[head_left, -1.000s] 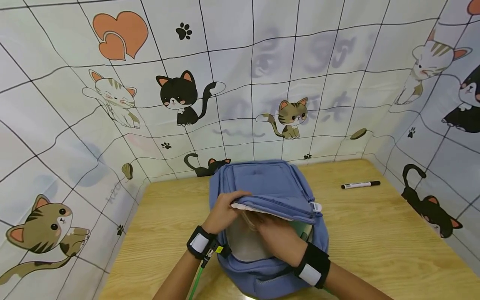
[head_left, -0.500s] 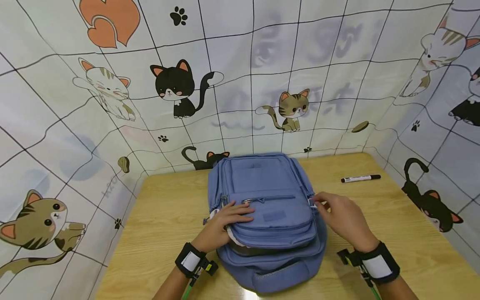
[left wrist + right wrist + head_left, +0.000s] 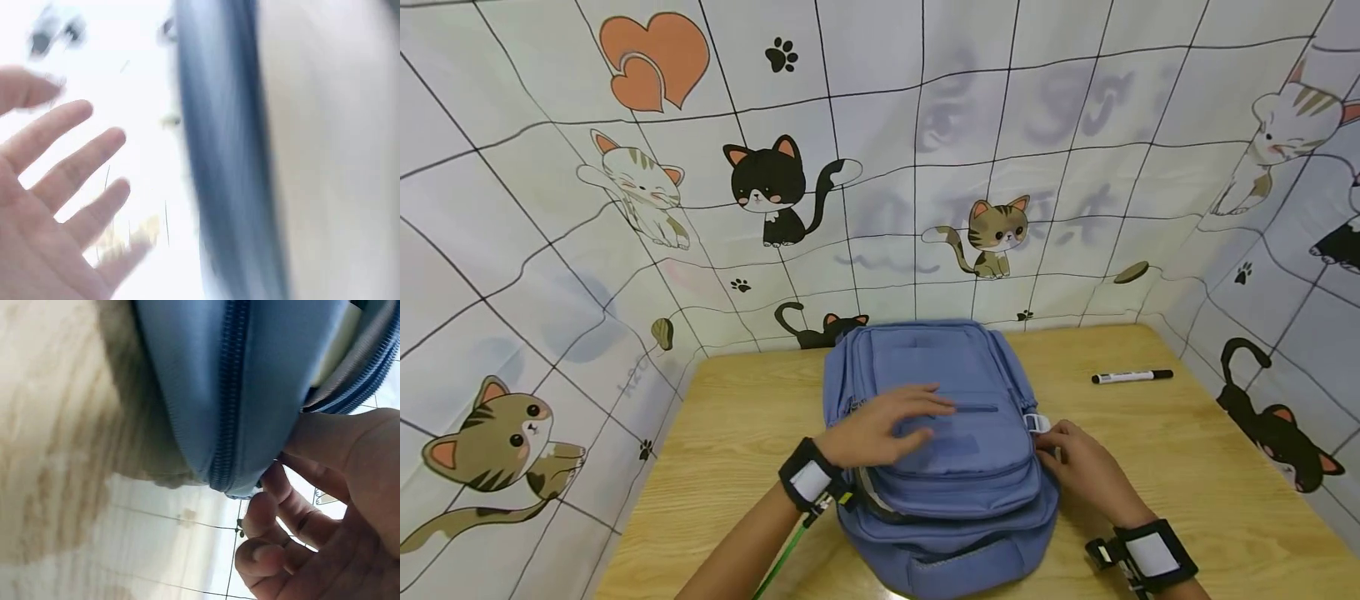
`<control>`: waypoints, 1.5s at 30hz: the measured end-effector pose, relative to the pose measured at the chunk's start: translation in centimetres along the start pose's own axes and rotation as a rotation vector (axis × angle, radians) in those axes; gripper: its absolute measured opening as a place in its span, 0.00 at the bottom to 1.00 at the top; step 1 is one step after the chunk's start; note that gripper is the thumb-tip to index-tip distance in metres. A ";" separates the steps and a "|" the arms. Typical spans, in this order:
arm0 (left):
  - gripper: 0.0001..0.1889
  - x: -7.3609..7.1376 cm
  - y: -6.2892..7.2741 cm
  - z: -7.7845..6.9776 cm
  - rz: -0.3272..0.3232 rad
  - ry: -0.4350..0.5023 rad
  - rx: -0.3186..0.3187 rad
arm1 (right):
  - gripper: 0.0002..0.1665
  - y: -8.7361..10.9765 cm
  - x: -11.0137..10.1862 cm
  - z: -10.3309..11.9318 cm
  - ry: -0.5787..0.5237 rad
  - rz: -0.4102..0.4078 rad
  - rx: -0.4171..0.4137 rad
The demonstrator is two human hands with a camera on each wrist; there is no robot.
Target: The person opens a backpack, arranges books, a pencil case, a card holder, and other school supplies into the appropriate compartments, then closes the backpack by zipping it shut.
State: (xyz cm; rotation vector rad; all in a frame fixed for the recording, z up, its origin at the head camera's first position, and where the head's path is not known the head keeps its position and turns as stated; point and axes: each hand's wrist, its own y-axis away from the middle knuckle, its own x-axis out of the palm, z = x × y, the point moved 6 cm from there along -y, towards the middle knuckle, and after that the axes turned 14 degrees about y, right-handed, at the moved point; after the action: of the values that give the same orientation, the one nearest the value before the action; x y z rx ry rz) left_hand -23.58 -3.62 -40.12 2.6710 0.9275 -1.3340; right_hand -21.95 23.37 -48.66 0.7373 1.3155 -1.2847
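Observation:
A blue backpack (image 3: pixel 932 358) lies on the table, its front compartment partly unzipped and flap lowered. My left hand (image 3: pixel 876 433) is above the front flap with fingers spread, holding nothing; the left wrist view shows its bare palm beside the blurred backpack edge. At the backpack's right side, just below a white buckle (image 3: pixel 1037 423), my right hand (image 3: pixel 1084 465) pinches at the side between thumb and fingers. In the right wrist view, thumb and index finger meet at the fabric edge beside a zipper (image 3: pixel 230 400); the pinched bit is hidden.
A black-and-white marker (image 3: pixel 1132 377) lies on the wooden table (image 3: pixel 1187 467), right of the backpack. Behind and on both sides stands a white curtain (image 3: pixel 880 125) with cats and grid lines. The backpack reaches close to the rear curtain.
My right hand came out from inside the compartment and moved to the backpack's right side. The flap came down. My left hand let go of the flap edge and lifted over the front.

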 end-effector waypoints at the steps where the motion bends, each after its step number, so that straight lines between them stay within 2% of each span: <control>1: 0.24 1.2 -0.9 -0.4 0.055 -0.085 -0.009 | 0.08 0.1 0.0 0.0 0.005 -0.004 0.006; 3: 0.31 3.8 -2.2 -0.9 0.177 -0.252 -0.015 | 0.06 0.4 0.1 0.0 0.017 -0.006 0.012; 5: 0.33 5.8 -2.5 -1.0 0.260 -0.363 -0.039 | 0.03 0.7 0.0 0.1 0.036 -0.009 0.010; 8: 0.32 7.0 -2.5 -0.8 0.272 -0.417 -0.060 | 0.01 1.3 -0.4 0.4 0.087 -0.023 0.010; 15: 0.30 7.0 -2.3 -0.6 0.214 -0.411 -0.037 | 0.04 2.7 -2.1 1.4 0.190 -0.038 0.036; 19: 0.30 6.8 -1.9 -0.7 0.195 -0.412 -0.027 | 0.07 3.7 -3.0 2.4 0.234 0.025 0.037; 21: 0.30 6.8 -1.8 -0.8 0.185 -0.410 -0.023 | 0.09 4.3 -3.4 3.0 0.230 0.085 0.040; 26: 0.30 6.7 -1.6 -0.7 0.161 -0.408 -0.023 | 0.09 5.7 -4.2 4.4 0.189 0.217 0.029; 30: 0.30 6.9 -1.7 -0.5 0.150 -0.415 -0.015 | 0.08 6.5 -4.7 5.8 0.133 0.288 -0.008; 36: 0.30 6.7 -2.0 -0.6 0.145 -0.424 -0.022 | 0.06 6.6 -4.8 7.7 -0.019 0.360 -0.117; 39: 0.29 6.6 -2.1 -1.7 0.137 -0.442 -0.014 | 0.06 6.5 -4.9 8.2 -0.100 0.358 -0.141; 42: 0.23 6.9 -1.8 -4.8 0.106 -0.414 0.063 | 0.07 6.5 -5.4 8.3 -0.156 0.342 -0.138; 44: 0.17 7.5 -1.6 -7.2 0.093 -0.379 0.129 | 0.07 6.6 -5.9 8.3 -0.158 0.313 -0.144; 45: 0.14 8.0 -1.6 -8.2 0.090 -0.350 0.141 | 0.07 6.6 -6.1 8.1 -0.160 0.304 -0.143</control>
State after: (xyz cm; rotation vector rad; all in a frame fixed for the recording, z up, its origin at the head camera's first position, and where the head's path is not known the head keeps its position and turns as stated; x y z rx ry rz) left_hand -14.83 3.89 -40.39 2.4162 0.6883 -1.8248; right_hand -12.26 18.65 -43.04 0.6887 1.1057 -0.9749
